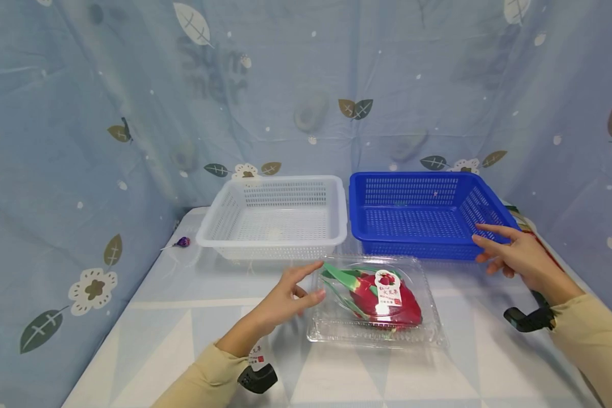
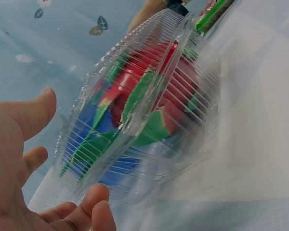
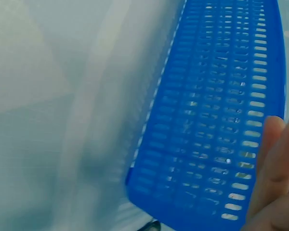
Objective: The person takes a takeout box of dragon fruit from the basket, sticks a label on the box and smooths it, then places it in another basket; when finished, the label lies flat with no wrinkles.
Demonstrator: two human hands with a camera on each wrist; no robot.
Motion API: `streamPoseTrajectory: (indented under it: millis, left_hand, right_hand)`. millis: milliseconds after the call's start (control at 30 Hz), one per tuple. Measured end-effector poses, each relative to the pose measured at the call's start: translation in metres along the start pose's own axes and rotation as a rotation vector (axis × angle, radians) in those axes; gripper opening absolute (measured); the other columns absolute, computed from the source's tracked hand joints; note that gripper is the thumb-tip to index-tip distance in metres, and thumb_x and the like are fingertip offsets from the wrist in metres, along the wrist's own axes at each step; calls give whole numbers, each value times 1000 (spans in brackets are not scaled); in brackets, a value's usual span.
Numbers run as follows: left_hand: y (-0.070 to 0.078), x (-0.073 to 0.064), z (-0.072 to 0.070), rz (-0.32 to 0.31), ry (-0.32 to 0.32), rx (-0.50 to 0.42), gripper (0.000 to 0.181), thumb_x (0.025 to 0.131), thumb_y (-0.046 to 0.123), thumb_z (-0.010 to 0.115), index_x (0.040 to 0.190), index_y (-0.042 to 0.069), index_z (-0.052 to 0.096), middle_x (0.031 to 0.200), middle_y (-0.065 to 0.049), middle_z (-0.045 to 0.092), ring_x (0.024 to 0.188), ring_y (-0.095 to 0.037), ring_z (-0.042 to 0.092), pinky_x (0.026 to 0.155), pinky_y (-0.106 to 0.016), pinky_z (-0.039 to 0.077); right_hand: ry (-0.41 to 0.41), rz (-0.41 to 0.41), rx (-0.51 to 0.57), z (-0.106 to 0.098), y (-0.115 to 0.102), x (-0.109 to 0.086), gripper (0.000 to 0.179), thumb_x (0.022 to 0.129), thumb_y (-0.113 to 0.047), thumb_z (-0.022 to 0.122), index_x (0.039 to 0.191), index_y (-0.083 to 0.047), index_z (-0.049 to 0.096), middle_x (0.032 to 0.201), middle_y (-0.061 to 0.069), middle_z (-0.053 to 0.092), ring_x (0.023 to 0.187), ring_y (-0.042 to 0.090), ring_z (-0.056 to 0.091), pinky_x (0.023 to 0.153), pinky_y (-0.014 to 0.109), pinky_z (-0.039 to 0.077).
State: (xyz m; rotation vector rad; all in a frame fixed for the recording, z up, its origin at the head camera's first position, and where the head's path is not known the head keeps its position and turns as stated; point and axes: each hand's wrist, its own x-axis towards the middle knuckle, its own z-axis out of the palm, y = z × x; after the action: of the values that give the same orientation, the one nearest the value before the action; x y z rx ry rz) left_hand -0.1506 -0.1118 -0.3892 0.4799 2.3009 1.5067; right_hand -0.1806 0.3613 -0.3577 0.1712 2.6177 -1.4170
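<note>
A clear plastic clamshell box (image 1: 321, 331) sits at the middle of the table. Inside lies a red dragon fruit (image 1: 412, 309) with green leafy tips, under a lid that bears a white label (image 1: 389, 290). At the box's left side is my left hand (image 1: 283, 297), thumb and index finger spread; whether a fingertip touches the plastic I cannot tell. The left wrist view shows the box (image 2: 154, 110) beyond the spread fingers. My right hand (image 1: 522, 260) hovers by the front right corner of a blue basket (image 1: 413, 250), fingers loosely extended and holding nothing.
Left of the blue basket stands a white basket (image 1: 275, 245), likewise with slotted walls. A purple-wrapped lollipop (image 1: 182, 242) lies near the table's left edge. Patterned blue curtain (image 1: 306, 85) hangs behind, and colourful packaging (image 1: 527, 226) shows partly behind my right hand.
</note>
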Motion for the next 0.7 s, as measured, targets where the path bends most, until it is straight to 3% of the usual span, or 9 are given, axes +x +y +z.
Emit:
streamPoseTrajectory:
  millis: [233,500,700]
  left_hand:
    - [-5,3,6,-28,-36,-49,69,93,40,67,152,43,31,154,-11,27,78,-15,52,68,-28,49]
    - [-9,11,14,-46,-48,-166,72,93,35,68,151,47,28,163,-7,16,62,-11,42,58,-23,44]
    - [-11,18,19,-44,-46,-229,74,92,32,70,151,46,29,165,-4,16,60,-9,46,53,-23,43]
  right_hand:
    - [-63,-37,180,2,18,2,74,101,-41,53,159,-20,14,86,-15,75,67,18,74,52,29,54]
    - [-130,-119,550,10,29,4,47,102,-27,53,145,-32,35,94,-5,77,72,20,75,60,32,60]
    - [-135,-128,619,16,29,8,34,102,-27,54,134,-35,46,93,-3,77,71,19,75,61,31,60]
